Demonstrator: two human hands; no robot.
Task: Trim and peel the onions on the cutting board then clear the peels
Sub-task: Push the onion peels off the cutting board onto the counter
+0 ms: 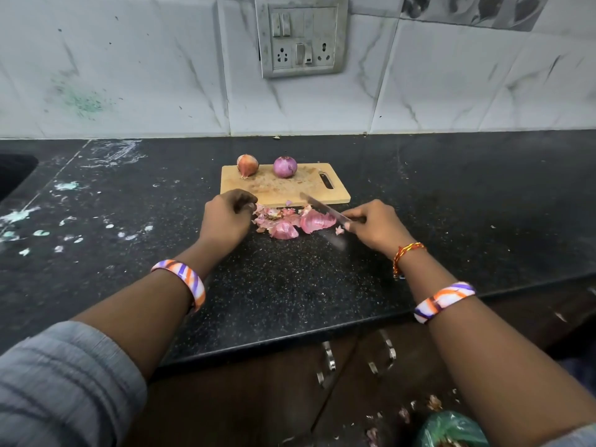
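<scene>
A wooden cutting board [335, 196] lies on the black counter. Two onions stand along its far edge: an unpeeled brownish onion [247, 165] on the left and a peeled purple onion [285, 167] beside it. A heap of pink onion peels [290, 222] lies on the counter just in front of the board. My left hand [225, 221] sits at the left of the heap with its fingers curled, fingertips at the peels. My right hand [375, 225] grips a knife [322, 209] whose blade reaches over the peels to the board's front edge.
The black stone counter [290, 285] has white smears on its left side and a dark sink corner [13, 175] at far left. A tiled wall with a switch plate [301, 37] stands behind. Below the counter's edge are cabinet handles [327, 362], scattered peels and a green bag [451, 429].
</scene>
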